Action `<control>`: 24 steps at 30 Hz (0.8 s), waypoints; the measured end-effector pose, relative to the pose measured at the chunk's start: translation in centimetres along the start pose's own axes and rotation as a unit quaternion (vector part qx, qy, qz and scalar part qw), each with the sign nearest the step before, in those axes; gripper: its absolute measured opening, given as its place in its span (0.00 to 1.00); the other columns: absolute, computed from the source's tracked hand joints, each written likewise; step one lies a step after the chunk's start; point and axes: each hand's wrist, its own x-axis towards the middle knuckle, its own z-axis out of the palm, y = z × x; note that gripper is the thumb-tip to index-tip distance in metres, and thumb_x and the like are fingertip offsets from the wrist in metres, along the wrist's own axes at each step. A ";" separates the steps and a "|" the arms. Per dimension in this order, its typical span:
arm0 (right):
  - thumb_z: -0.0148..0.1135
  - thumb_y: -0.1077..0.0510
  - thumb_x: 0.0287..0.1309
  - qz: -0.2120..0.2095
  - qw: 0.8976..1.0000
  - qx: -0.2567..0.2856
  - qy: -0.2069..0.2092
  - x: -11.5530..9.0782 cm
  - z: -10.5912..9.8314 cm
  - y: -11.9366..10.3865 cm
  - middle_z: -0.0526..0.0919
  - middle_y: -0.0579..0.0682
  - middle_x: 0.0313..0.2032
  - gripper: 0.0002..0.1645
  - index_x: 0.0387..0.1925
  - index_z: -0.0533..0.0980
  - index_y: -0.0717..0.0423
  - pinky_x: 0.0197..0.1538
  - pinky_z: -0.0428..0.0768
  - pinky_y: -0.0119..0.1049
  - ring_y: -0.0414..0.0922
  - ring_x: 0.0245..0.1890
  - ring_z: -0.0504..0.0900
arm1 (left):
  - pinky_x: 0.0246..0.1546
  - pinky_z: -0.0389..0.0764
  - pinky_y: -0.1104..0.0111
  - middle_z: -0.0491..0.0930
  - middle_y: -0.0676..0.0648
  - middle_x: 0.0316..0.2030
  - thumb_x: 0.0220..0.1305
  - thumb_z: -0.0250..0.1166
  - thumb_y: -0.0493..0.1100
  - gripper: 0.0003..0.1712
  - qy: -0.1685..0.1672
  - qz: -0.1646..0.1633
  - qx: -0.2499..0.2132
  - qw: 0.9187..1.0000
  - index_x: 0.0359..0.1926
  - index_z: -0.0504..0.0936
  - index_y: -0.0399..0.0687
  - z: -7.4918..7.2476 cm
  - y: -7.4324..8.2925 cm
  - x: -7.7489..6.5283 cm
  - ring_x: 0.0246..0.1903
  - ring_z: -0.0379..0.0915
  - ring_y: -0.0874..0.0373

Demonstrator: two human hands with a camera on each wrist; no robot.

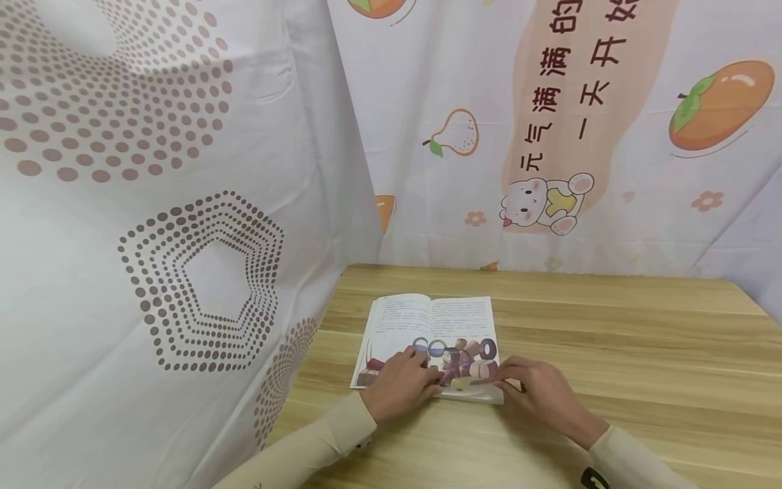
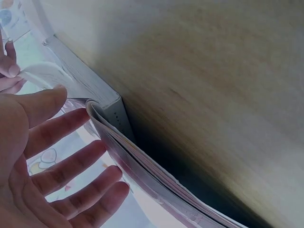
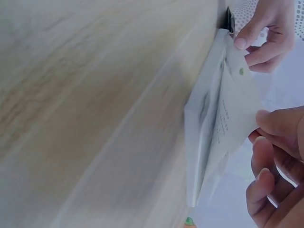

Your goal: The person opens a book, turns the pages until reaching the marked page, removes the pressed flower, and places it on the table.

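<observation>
An open book (image 1: 461, 314) with printed text and a coloured illustration along its lower part lies on the wooden table. My right hand (image 1: 544, 395) pinches the outer edge of a right-hand page (image 3: 241, 102) between thumb and index finger, and that page stands lifted off the pages under it. Its other fingers curl loosely, as the right wrist view shows. Over the lower middle of the book, near the spine, rests my left hand (image 1: 402, 384). In the left wrist view its fingers (image 2: 71, 164) are spread and nearly straight, touching the pages. The hands cover parts of the illustration.
The wooden tabletop (image 1: 611, 333) extends to the right of the book. A white curtain (image 1: 318, 170) with dotted patterns hangs close at the left. Behind the table hangs a printed cloth (image 1: 427, 197) with fruit, a bear and Chinese characters.
</observation>
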 end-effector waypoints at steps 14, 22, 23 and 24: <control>0.73 0.57 0.48 0.084 0.996 0.036 0.001 0.1 -0.3 -0.4 0.79 0.42 0.44 0.23 0.48 0.79 0.50 0.19 0.65 0.24 0.25 0.16 0.64 | 0.25 0.67 0.71 0.73 0.55 0.30 0.65 0.59 0.51 0.11 0.027 -0.055 -0.016 0.998 0.42 0.74 0.51 0.0 -0.2 -0.1 0.28 0.66 0.60; 0.73 0.52 0.48 0.092 0.990 0.003 -0.111 -1.0 0.7 -0.3 0.78 0.45 0.46 0.23 0.49 0.80 0.48 0.31 0.75 0.30 0.30 0.27 0.71 | 0.27 0.59 0.74 0.62 0.54 0.28 0.56 0.64 0.37 0.07 0.092 -0.047 -0.036 0.994 0.36 0.75 0.48 -0.5 -0.7 0.0 0.28 0.56 0.60; 0.73 0.51 0.48 0.089 0.989 -0.006 -0.115 -1.1 0.8 -0.3 0.78 0.45 0.46 0.23 0.48 0.80 0.48 0.33 0.75 0.31 0.31 0.29 0.71 | 0.28 0.59 0.74 0.63 0.53 0.28 0.56 0.63 0.36 0.06 0.101 -0.027 -0.011 0.994 0.36 0.78 0.48 -0.4 -0.7 -0.1 0.29 0.56 0.60; 0.73 0.51 0.47 0.087 0.989 -0.011 -0.118 -1.1 0.9 -0.3 0.78 0.46 0.46 0.24 0.48 0.80 0.48 0.34 0.76 0.32 0.32 0.30 0.72 | 0.29 0.59 0.73 0.64 0.52 0.29 0.57 0.63 0.35 0.06 0.110 -0.007 0.013 0.994 0.36 0.80 0.48 -0.4 -0.8 -0.1 0.30 0.56 0.59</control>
